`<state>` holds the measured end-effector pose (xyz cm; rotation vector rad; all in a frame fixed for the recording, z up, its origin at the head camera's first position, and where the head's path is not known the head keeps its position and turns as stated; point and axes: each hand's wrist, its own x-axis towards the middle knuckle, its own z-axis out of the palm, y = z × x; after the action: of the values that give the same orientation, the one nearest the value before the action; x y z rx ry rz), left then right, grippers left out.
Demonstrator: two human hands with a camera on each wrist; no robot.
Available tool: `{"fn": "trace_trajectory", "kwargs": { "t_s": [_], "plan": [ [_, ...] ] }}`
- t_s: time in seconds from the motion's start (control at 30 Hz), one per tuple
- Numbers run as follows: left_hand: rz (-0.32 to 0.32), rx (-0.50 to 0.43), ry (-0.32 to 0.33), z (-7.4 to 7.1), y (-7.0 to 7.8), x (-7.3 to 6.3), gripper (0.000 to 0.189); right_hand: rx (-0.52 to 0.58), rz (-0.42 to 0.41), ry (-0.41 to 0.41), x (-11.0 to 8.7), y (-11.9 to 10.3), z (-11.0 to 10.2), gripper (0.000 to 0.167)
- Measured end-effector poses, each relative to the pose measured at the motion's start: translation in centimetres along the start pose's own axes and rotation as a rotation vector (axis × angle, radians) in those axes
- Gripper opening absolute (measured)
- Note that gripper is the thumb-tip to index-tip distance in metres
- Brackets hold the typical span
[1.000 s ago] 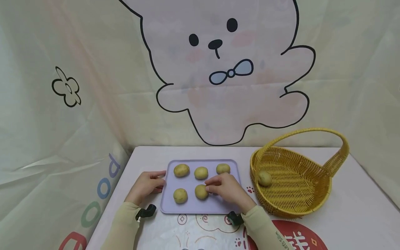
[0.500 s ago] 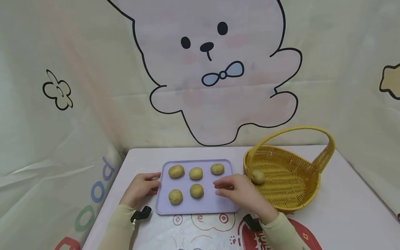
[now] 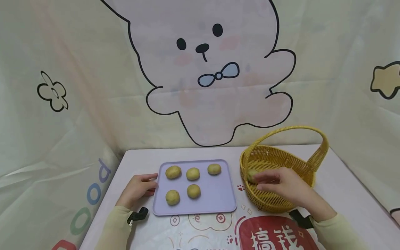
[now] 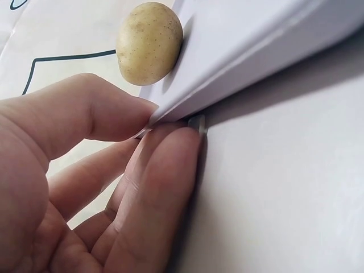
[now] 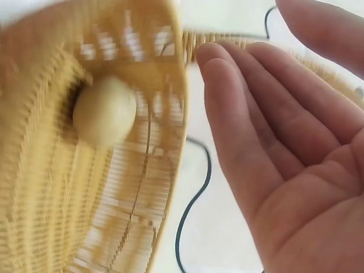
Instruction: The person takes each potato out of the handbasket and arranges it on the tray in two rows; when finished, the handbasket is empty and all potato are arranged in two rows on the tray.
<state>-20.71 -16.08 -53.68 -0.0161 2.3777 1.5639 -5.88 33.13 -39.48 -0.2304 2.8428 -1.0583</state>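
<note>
My left hand (image 3: 135, 190) pinches the left edge of a lilac tray (image 3: 215, 198). In the left wrist view the thumb rests at the tray rim (image 4: 227, 77), with fingers below it. Several small potatoes (image 3: 193, 191) lie on the tray in two rows. Over the yellow wicker basket (image 3: 265, 205) hovers my right hand (image 3: 285, 184), its fingers extended. The right wrist view shows that palm (image 5: 307, 187) bare, beside the basket's rim. Inside the basket a potato (image 5: 105, 111) lies against the wall, partly covered by my fingertips in the head view.
The basket has a tall arched handle (image 3: 290, 127) rising over it. A white table (image 3: 140, 159) with printed drawings carries everything, including a red printed patch (image 3: 275, 232) near me. Behind hangs a cloth backdrop (image 3: 109, 121) with a cartoon figure.
My right hand has moved right, from the tray's potatoes to over the basket. The left hand stays at the tray edge. The head view has turned slightly right.
</note>
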Motion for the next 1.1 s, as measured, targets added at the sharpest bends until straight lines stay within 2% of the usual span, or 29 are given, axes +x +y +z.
{"fn": "trace_trajectory", "kwargs": {
  "t_s": [0.13, 0.3, 0.5, 0.67, 0.93, 1.1],
  "plan": [
    [0.001, -0.003, 0.001, 0.0, 0.0, 0.1, 0.057, -0.033, 0.031, -0.002, 1.5, 1.5, -2.0, 0.040],
    [0.002, -0.004, 0.005, 0.0, 0.3, 0.0, 0.056, -0.002, 0.073, -0.036, 4.0, 3.7, -3.2, 0.044],
    [-0.002, -0.015, 0.004, 0.0, 0.2, -0.2, 0.056, 0.078, 0.089, -0.113, 6.7, 6.3, -2.7, 0.047],
    [0.000, -0.037, 0.005, 0.2, 0.1, -0.4, 0.055, 0.118, 0.062, -0.204, 8.0, 7.3, -2.0, 0.053],
    [0.001, -0.004, 0.024, 0.2, 0.1, -0.2, 0.055, 0.067, 0.027, -0.274, 9.0, 7.9, -1.2, 0.055],
    [-0.002, 0.008, 0.031, 0.3, 0.1, -0.1, 0.055, 0.042, 0.046, -0.287, 9.1, 8.3, -1.1, 0.054]
  ]
}}
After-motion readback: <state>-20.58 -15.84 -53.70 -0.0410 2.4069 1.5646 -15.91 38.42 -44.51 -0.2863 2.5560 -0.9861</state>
